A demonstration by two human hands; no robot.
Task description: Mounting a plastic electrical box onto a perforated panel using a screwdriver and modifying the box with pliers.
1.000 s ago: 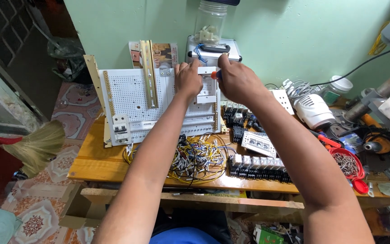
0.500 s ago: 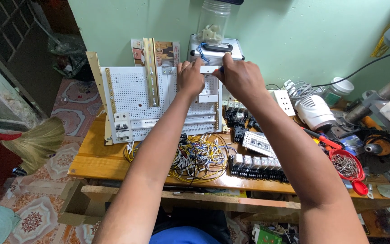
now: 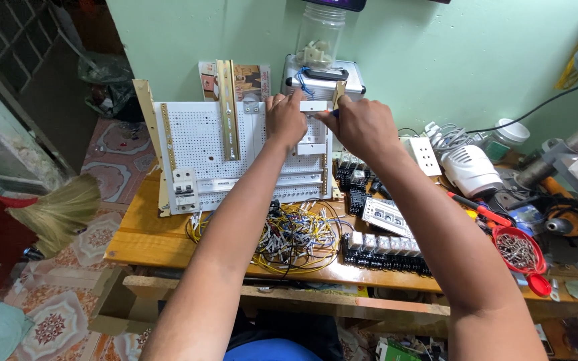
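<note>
Two hands work at the top edge of the white perforated panel (image 3: 202, 150), which stands upright on the wooden bench (image 3: 145, 234). My left hand (image 3: 285, 120) pinches the small white module (image 3: 314, 105) by its left end; my right hand (image 3: 362, 124) is closed around a blue-tipped tool, mostly hidden. Since a second ago both hands have held position on the module, shifting only slightly. In my judgement, the module is still being seated, not released.

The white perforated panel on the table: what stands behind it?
Behind the white perforated panel a silver case stands by the green wall, with a clear jar on top. The panel and both hands cover the case's lower part.
</note>
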